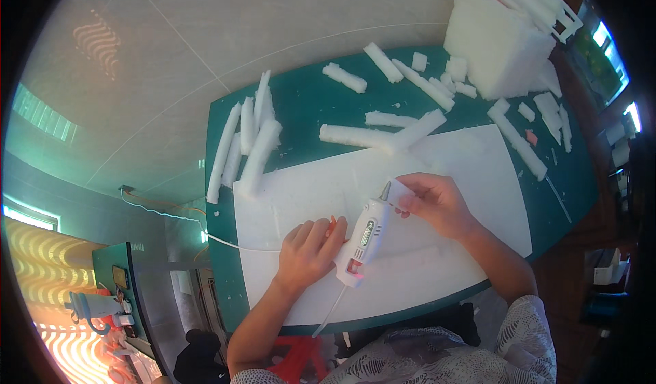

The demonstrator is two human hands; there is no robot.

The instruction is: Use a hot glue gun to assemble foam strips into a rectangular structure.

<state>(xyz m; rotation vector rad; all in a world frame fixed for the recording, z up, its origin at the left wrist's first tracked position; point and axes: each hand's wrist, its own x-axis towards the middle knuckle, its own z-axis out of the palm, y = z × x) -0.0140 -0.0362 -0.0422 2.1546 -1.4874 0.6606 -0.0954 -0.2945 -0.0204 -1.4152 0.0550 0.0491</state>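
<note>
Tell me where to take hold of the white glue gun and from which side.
Grip the glue gun by its handle end near the cord, from the person's left, where the left hand already lies. The nozzle points up-right toward the right hand, so avoid that end.

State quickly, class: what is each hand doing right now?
Left hand: closed around the white glue gun with orange trigger.
Right hand: fingers pinching a small white foam piece at the gun's nozzle.

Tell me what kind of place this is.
Probably a home or small workshop craft table: a left hand holds a glue gun over a white sheet, with cut foam strips on a green table.
</note>
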